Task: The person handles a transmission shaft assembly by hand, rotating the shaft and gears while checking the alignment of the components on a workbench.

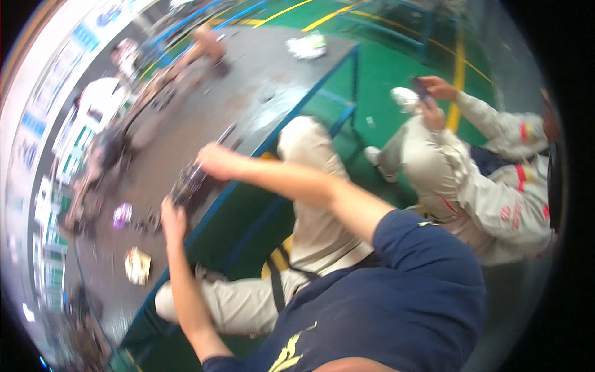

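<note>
My left hand [174, 218] and my right hand [215, 160] are both closed on a long, dark metal part [186, 183] with a slim rod, held along the near edge of the metal-topped bench [186, 105]. My left hand grips the lower end, my right hand the upper. Just left of my left hand lie dark ring-like pieces [149, 220], a small purple item [122, 215] and a crumpled pale wrapper or cloth [137, 265]. Beyond them a long, rusty metal assembly [108, 155] stretches along the bench. The picture is blurred, so finer detail cannot be made out.
A seated co-worker [489, 198] at my right holds a dark phone [419, 87] in both hands. A white crumpled item [306, 46] is at the bench's far end. Blue frames [390, 25] stand on the green floor [372, 62]. My legs are beside the bench's edge.
</note>
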Action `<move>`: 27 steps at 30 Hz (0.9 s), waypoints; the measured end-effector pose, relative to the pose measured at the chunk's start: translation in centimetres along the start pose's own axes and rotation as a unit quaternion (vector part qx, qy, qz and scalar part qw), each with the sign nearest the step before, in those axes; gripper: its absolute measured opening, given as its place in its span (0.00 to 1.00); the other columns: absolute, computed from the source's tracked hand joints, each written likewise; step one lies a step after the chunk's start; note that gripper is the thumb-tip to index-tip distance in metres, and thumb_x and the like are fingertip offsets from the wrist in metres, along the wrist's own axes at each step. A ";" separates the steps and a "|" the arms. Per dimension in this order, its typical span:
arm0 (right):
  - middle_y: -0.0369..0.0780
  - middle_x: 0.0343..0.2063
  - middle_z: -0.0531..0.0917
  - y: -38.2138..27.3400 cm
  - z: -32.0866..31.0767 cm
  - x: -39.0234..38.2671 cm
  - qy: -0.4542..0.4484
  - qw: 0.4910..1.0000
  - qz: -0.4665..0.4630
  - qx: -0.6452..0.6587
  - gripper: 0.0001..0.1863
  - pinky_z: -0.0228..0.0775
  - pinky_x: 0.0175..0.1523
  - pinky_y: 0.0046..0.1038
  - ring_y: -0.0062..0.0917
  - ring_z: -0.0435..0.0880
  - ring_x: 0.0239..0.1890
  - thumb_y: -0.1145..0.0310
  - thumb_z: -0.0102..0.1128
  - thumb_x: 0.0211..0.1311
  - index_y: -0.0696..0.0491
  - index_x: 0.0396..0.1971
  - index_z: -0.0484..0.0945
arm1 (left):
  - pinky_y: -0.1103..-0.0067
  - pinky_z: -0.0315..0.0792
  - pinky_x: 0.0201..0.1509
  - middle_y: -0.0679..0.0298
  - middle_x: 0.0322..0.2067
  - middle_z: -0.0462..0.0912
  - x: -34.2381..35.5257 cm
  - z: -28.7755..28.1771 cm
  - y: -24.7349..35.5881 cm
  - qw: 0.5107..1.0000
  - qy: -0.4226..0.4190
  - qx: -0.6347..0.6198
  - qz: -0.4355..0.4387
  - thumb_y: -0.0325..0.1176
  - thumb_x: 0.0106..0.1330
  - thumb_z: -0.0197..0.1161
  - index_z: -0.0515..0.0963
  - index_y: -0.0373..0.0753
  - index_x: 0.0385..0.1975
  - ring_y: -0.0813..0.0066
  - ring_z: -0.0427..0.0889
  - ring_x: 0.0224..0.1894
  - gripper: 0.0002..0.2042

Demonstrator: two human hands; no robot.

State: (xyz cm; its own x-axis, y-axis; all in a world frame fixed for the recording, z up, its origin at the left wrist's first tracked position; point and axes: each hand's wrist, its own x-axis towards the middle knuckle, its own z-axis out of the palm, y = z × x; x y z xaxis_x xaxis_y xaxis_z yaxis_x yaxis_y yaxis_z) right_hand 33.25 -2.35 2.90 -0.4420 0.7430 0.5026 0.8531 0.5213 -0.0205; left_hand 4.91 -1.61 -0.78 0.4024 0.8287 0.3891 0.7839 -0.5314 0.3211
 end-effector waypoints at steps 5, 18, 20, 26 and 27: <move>0.45 0.29 0.83 -0.6 1.3 -1.1 0.063 0.994 0.046 0.073 0.06 0.74 0.42 0.40 0.41 0.83 0.36 0.68 0.59 0.47 0.54 0.25 0.80 | 0.64 0.58 0.68 0.39 0.57 0.68 -0.9 -1.2 -1.4 1.000 -0.010 -0.007 0.019 0.26 0.57 0.57 0.64 0.24 0.59 0.44 0.66 0.62 0.28; 0.41 0.35 0.79 -0.5 2.4 -2.7 0.053 0.996 0.055 0.048 0.14 0.49 0.68 0.44 0.34 0.76 0.46 0.71 0.61 0.42 0.55 0.34 0.77 | 0.65 0.54 0.70 0.37 0.58 0.66 -2.0 -1.0 -0.4 0.999 -0.039 0.002 -0.003 0.24 0.51 0.57 0.59 0.21 0.61 0.43 0.63 0.63 0.33; 0.41 0.37 0.80 0.6 2.3 -2.2 0.031 0.997 0.064 0.028 0.17 0.49 0.69 0.43 0.35 0.76 0.47 0.70 0.63 0.40 0.55 0.35 0.78 | 0.64 0.55 0.69 0.37 0.58 0.66 -2.0 -1.6 -0.3 0.999 -0.026 -0.009 0.028 0.24 0.52 0.58 0.59 0.21 0.61 0.42 0.64 0.63 0.33; 0.42 0.38 0.79 1.1 0.8 -2.0 -0.103 0.990 0.083 0.052 0.17 0.51 0.69 0.41 0.33 0.76 0.50 0.70 0.62 0.42 0.55 0.37 0.76 | 0.64 0.64 0.64 0.37 0.50 0.75 -1.6 -1.4 0.5 0.999 -0.039 0.014 -0.005 0.26 0.50 0.58 0.69 0.25 0.57 0.43 0.72 0.57 0.29; 0.42 0.38 0.79 2.4 1.9 -3.7 -0.024 0.996 0.083 0.038 0.17 0.52 0.68 0.40 0.33 0.75 0.50 0.71 0.62 0.42 0.55 0.37 0.76 | 0.64 0.63 0.65 0.37 0.54 0.73 -0.9 -1.0 1.5 0.998 -0.061 -0.009 0.001 0.24 0.48 0.57 0.66 0.26 0.60 0.43 0.71 0.59 0.32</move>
State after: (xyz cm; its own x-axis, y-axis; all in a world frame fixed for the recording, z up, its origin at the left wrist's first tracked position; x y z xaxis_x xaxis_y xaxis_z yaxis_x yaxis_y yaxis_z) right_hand 36.47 -3.08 -0.64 -0.3101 0.8400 0.4453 0.8932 0.4178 -0.1661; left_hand 5.29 -3.33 0.20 0.4597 0.8418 0.2830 0.7746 -0.5359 0.3359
